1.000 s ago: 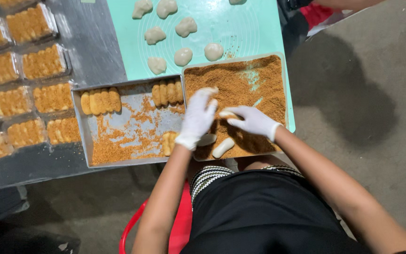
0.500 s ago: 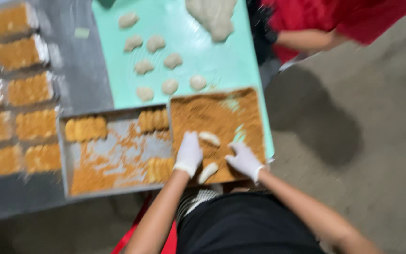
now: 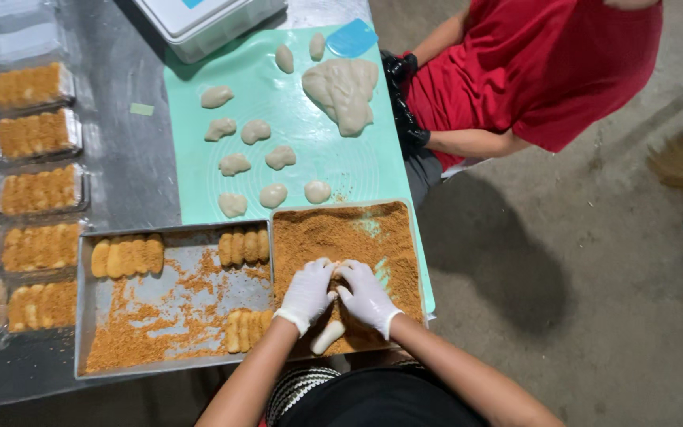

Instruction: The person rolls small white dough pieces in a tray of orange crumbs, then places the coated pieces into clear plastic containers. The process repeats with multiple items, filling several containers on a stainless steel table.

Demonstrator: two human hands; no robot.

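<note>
Even overhead light, sharp frame.
Soft shadow on concrete floor (image 3: 507, 261); mild glare on metal table (image 3: 120, 119).

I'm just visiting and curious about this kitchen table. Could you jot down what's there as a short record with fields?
Left hand: white glove, pressed into the crumb tray, fingertips meeting the other hand
Right hand: white glove, also in the crumbs
Near the hands: one uncoated dough piece at the tray's near edge
Metal tray: rows of crumbed pieces, loose crumbs
Green mat: small dough pieces and a dough mass
Left side: clear packs of crumbed pieces
Other person: red shirt, seated by the mat
</note>
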